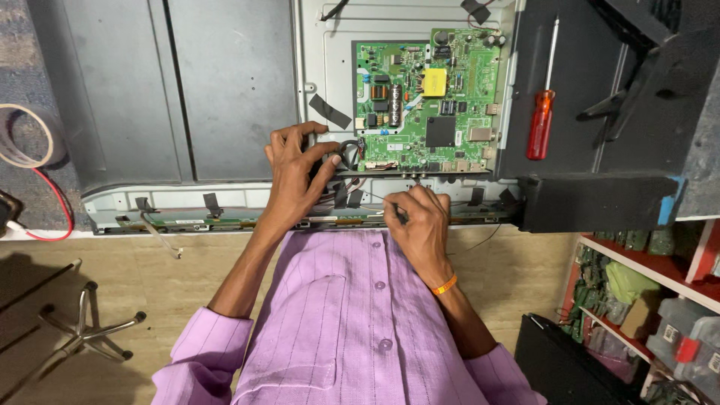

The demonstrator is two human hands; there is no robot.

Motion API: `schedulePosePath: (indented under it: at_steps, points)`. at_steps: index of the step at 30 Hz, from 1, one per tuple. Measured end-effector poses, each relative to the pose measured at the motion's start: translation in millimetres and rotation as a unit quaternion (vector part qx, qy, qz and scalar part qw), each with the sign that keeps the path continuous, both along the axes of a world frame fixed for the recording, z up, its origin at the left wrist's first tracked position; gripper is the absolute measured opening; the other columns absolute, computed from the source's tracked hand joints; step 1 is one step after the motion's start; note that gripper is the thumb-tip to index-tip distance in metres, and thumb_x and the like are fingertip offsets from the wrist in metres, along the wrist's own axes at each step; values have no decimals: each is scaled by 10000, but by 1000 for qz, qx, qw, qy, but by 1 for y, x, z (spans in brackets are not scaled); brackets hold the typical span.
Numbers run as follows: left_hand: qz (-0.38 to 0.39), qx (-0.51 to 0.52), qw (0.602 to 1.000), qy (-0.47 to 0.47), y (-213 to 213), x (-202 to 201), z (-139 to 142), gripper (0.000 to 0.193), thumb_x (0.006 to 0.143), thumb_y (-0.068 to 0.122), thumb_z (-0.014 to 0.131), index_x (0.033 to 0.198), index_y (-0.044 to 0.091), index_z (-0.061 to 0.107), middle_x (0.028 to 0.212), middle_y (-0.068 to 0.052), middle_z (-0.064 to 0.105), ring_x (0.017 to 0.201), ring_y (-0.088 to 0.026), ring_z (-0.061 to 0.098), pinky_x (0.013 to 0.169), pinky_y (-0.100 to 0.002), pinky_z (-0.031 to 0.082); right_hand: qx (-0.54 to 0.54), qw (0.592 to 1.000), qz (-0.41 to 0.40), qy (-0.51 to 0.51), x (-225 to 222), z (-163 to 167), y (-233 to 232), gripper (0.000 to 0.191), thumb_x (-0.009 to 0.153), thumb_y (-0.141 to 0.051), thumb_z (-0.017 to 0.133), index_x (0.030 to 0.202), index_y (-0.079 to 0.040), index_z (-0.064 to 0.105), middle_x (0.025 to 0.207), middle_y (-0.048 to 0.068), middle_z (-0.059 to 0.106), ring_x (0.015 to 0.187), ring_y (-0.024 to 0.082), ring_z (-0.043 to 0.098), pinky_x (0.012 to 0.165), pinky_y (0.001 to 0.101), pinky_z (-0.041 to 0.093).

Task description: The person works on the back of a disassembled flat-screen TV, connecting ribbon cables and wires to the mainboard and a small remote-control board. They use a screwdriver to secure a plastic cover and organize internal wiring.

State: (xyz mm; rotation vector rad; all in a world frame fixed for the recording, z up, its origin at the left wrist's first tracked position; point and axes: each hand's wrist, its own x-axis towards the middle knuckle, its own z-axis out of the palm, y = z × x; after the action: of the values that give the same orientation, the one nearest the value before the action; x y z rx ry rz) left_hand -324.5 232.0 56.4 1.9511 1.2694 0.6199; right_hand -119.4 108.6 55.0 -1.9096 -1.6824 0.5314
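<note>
Two hands | left hand (294, 174) fingers grip black cable bundle (346, 154) | right hand (420, 223) fingers pinch dark tool (401, 217)

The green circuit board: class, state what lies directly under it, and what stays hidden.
The green circuit board lies on a pale metal back panel that shows around its edges. Whatever sits beneath the board itself is covered. The left hand hides the cables beside its lower left corner.

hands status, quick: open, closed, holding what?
Left hand: fingers curled over the black cable bundle beside the green circuit board.
Right hand: closed on a small dark tool; its kind cannot be told.
</note>
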Motion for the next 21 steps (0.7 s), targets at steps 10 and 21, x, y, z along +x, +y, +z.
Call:
schedulePosePath:
  at_steps: [10, 21]
  points:
    - [-3, -9, 1000, -13, 2, -3, 0, 170, 919, 177, 742, 1068, 109, 791, 1340, -66, 588, 1216, -293, 413, 1018, -442, 297, 28, 998, -48, -44, -1, -11, -1, 122, 851, -105, 798, 844, -75, 681, 757, 26, 515, 771, 199, 525, 816, 385, 355]
    - [-24, -16, 1000, -7, -2, -12, -1, 226, 886, 314, 821, 986, 118, 768, 1279, -54, 609, 1253, -308, 436, 1052, -462, 320, 70, 996, -34, -44, -10, -22, 5, 95, 894, -125, 811, 878, -103, 720, 728, -31, 484, 779, 170, 464, 864, 390, 322]
